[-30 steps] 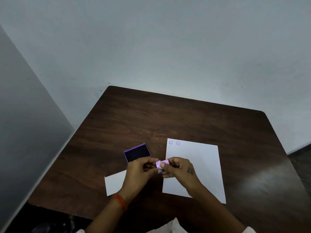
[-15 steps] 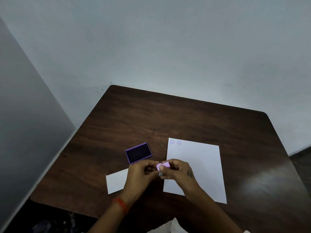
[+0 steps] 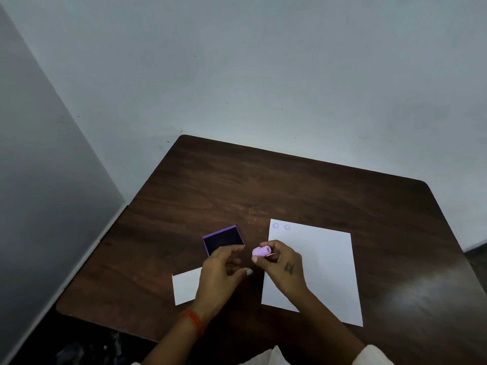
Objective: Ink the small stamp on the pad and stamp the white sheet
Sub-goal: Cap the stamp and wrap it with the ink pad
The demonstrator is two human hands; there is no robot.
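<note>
Sleeves (image 3: pixel 369 355) of pale cloth sit at the very bottom edge, nearest the camera, and from there both forearms reach up over the dark wooden table (image 3: pixel 290 191). On the left wrist there's a red-orange thread band (image 3: pixel 193 321). The left hand (image 3: pixel 222 272) hovers palm-down over the table, fingers loosely spread and curled, gripping nothing, its thumb with a pale painted nail pointing right toward the other hand. Under its wrist a small white slip of paper (image 3: pixel 185 288) lies flat, partly covered by the hand. The right hand (image 3: pixel 283 264), a small dark tattoo on its back, is raised just over the left edge of the white sheet (image 3: pixel 324 270), and here's the small stamp (image 3: pixel 261 251): a short, rounded lilac piece, lying sideways, pinched between thumb and fingertips, sticking out to the left into the gap between the two hands. Which end carries the printing face can't be made out. A thin pinkish sliver shows just below it against the fingers; too small to tell what it is. Just beyond the left hand's fingertips sits the ink pad (image 3: pixel 223 242), open, a purple-rimmed square with a near-black inked surface, left of the sheet and apart from it. Farther up, two faint purple ring prints (image 3: pixel 281 226) sit side by side at the sheet's far left corner.
</note>
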